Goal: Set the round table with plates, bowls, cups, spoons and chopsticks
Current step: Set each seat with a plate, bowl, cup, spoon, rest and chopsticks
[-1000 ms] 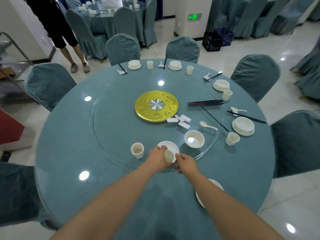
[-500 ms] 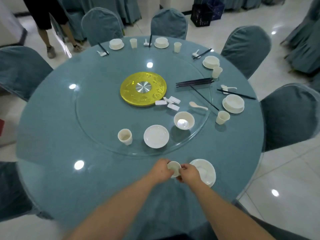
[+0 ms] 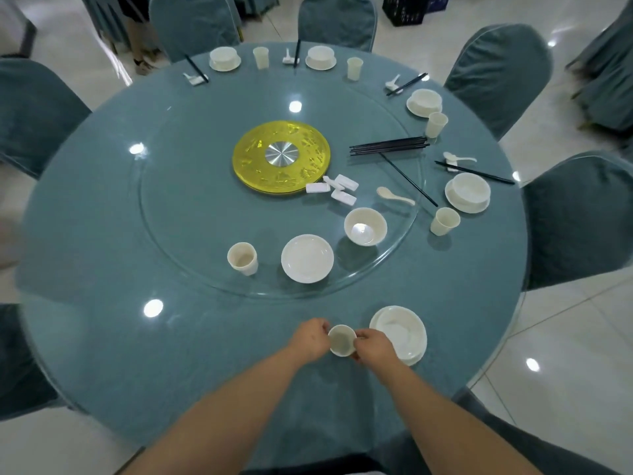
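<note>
Both hands, left hand [image 3: 310,339] and right hand [image 3: 373,347], grip one cup [image 3: 342,340], now brought from the turntable to the surface's near edge, just left of the plate [image 3: 399,334]: fifth setting started. Counted: six cups, six plates, five bowls; four far-edge settings done.

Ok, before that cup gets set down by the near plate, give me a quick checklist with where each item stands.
1. Cup secured: ok, left hand and right hand both pinch its rim.
2. Cup upright: ok, opening faces up.
3. Near plate in place: ok, right of the cup at the table edge.
4. Landing spot on the cloth left of the plate: ok, bare.
5. Cup touching the table: cannot tell.
6. Spare bowl and spoon available: ok, both on the glass turntable.
</note>
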A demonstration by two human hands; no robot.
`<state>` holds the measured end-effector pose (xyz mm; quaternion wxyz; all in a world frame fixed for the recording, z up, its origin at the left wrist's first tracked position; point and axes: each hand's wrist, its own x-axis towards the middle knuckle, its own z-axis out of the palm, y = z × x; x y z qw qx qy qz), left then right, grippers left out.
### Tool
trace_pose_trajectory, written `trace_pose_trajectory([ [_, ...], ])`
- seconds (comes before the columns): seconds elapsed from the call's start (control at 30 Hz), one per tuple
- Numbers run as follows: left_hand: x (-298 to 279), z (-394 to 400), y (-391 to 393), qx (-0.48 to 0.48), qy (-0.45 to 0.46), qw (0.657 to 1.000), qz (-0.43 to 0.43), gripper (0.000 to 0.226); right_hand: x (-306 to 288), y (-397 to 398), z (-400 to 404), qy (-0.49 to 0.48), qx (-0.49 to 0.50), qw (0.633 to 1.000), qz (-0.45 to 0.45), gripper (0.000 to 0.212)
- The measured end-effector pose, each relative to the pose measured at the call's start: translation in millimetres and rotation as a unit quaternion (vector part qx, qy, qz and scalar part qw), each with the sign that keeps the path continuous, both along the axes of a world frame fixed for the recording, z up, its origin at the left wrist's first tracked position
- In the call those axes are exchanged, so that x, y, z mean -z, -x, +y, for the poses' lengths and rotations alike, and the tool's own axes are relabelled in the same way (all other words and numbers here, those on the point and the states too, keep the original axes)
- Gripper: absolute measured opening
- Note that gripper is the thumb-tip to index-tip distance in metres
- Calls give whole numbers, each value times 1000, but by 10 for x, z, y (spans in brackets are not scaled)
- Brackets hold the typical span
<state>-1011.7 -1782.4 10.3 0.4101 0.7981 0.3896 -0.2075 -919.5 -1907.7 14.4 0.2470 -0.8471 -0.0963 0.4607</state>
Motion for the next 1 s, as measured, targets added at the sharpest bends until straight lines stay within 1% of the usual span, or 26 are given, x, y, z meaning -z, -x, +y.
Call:
trace_pose_trajectory([
  [0.03, 1, 45, -12, 8, -13, 1000, 5, 14, -6, -26, 12, 3, 2, 1000, -4, 28],
  [0.07, 6, 101, -23, 18, -27, 999, 14, 24, -18, -57, 29, 8, 4, 1000, -9, 27],
  [0.1, -2, 169, -33, 22, -37, 999, 18, 27, -38, -90, 47, 13, 2, 1000, -18, 26],
  [0.17, -21, 339, -47, 29, -58, 997, 31, 15, -84, -162, 101, 22, -6, 999, -39, 27],
  [0.2, -10, 440, -52, 29, -72, 996, 34, 19, -105, -202, 140, 25, -10, 998, -52, 28],
  [0.3, 0, 701, 1, 35, -128, 990, 48, 41, -151, -304, 251, 20, 4, 996, -83, 30],
  [0.4, 61, 896, 109, 50, -142, 985, 83, 58, -178, -357, 378, 16, 15, 996, -88, 31],
  [0.47, 110, 966, 193, 74, -140, 981, 111, 69, -175, -364, 451, 13, 17, 996, -84, 30],
  [0.53, 150, 998, 259, 119, -162, 971, 132, 76, -164, -366, 547, 19, 9, 996, -87, 30],
  [0.6, 160, 999, 304, 145, -182, 962, 144, 76, -156, -362, 637, 22, 7, 996, -88, 30],
  [0.7, 176, 1061, 358, 157, -197, 957, 146, 75, -122, -335, 795, 25, -8, 996, -87, 29],
  [0.9, 160, 1255, 465, 141, -158, 964, 161, 72, -74, -217, 1056, 16, -32, 996, -78, 28],
  [1.0, 166, 1343, 562, 129, -159, 965, 166, 74, -44, -181, 1118, 10, -42, 996, -76, 26],
])
